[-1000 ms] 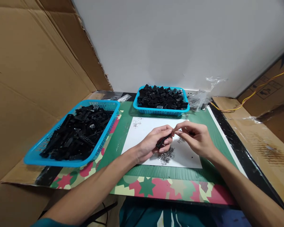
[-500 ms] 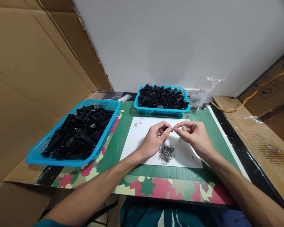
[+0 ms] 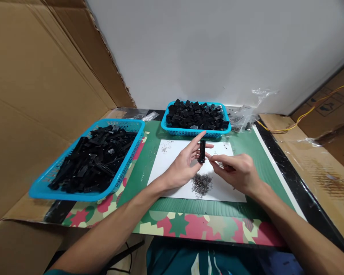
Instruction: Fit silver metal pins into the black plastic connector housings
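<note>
1. While the L hand (image 3: 183,166) grips a black strip (image 3: 202,151) btwn thumb & fingers, index stretched up, the strip stands near-upright over the white sheet (image 3: 169,158); it's slim, straight-edged, prob. plastic, w/ a slight gloss.
2. R hand (image 3: 237,170): thumb & index pinched together at tips, right by strip's lower end; can't tell if sth tiny is btwn them. Other fingers curled in.
3. Below the hands, on the sheet: metal pile (image 3: 201,185), a tangle of thin, wiry, silvery-grey bits, roughly round w/ ragged edge. Sparser scatter (image 3: 164,148) of same sort nr sheet's far L corner.
4. Sheet = flat, smooth, matte; lies on green mat (image 3: 265,179), faintly streaked, w/ patterned border (image 3: 172,225) along near edge: jagged red, cream & green shapes.
5. L basket (image 3: 65,197): blue, perforated plastic, rounded corners, heaped w/ long black pcs (image 3: 97,160), glossy in spots.
6. Far basket (image 3: 196,132): same blue, smaller, holds short chunky black pcs (image 3: 193,116), blocky w/ some curved faces.
7. Next to it, R side: clear bag (image 3: 242,120), crinkled, shiny.
8. Brown cardboard (image 3: 31,95) on L, creased, torn edge vs. smooth pale wall (image 3: 218,57).
</note>
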A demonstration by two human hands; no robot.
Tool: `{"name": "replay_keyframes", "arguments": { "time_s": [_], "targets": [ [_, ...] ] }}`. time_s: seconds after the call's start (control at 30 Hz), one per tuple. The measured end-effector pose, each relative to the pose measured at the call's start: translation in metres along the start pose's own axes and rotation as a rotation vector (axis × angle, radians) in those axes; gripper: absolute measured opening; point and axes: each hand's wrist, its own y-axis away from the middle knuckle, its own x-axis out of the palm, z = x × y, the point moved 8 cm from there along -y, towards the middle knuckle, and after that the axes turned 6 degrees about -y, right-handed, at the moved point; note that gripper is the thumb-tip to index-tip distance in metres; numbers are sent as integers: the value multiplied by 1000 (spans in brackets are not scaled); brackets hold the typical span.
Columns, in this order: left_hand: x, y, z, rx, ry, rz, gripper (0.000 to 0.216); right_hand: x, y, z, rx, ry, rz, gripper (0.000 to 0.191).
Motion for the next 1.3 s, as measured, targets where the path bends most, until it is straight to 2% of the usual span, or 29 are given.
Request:
{"name": "replay_keyframes", "arguments": {
  "time_s": [0.27, 0.5, 0.8, 1.07, 1.2, 1.3],
  "targets": [
    [-3, 3, -14, 74, -211, -74, 82, 14, 6, 4, -106, 120, 157, 20],
    [-2, 4, -19, 78, -279, -73, 77, 13, 4, 10, -162, 183, 196, 22],
    [-1, 4, -20, 79, -277, -70, 75, 17, 6, 8, -135, 212, 251, 27],
    [1, 5, -19, 90, -265, -54, 74, 19, 13, -9, -17, 86, 269, 28],
    [3, 5, -14, 43, -238, 11, 74, 17, 14, -16, 2, 41, 271, 29],
    [2, 3, -10, -23, -104, 41, 77, 12, 11, -17, 25, -33, 250, 28]
  ]
}}
